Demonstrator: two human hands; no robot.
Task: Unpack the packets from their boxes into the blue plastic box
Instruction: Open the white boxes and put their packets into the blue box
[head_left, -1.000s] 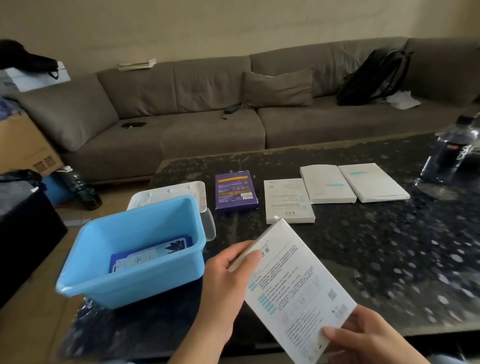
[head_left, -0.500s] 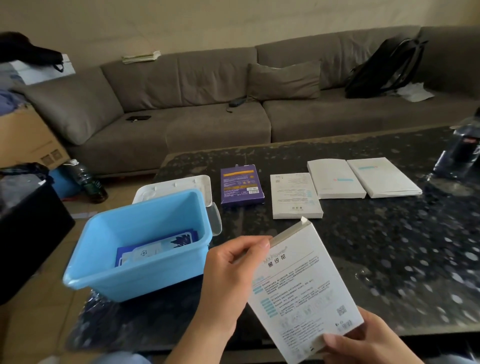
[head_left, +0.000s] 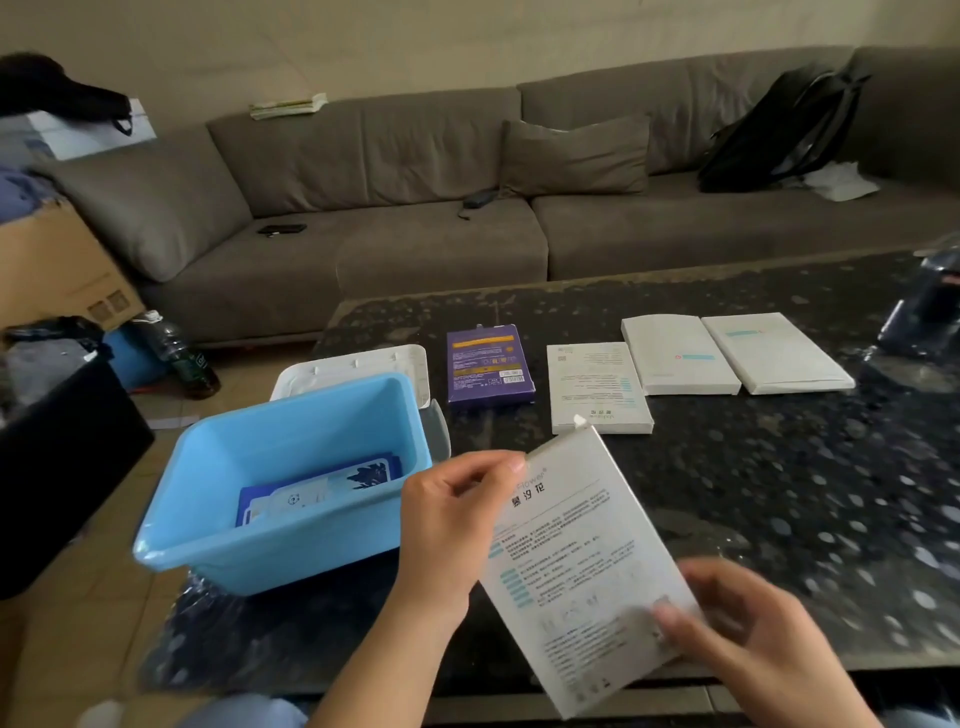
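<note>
1. Two bare hands hold a flat white box (head_left: 582, 566) tilted above the near edge of a dark speckled table (head_left: 779, 493).
2. The left hand (head_left: 452, 525) pinches its upper left edge; the right hand (head_left: 737, 623) pinches its lower right corner, slightly blurred.
3. A blue plastic box (head_left: 280, 525), left, holds blue-and-white packets (head_left: 317, 493).
4. Farther off lie a purple box (head_left: 488, 364) and three white boxes (head_left: 680, 353).
</note>
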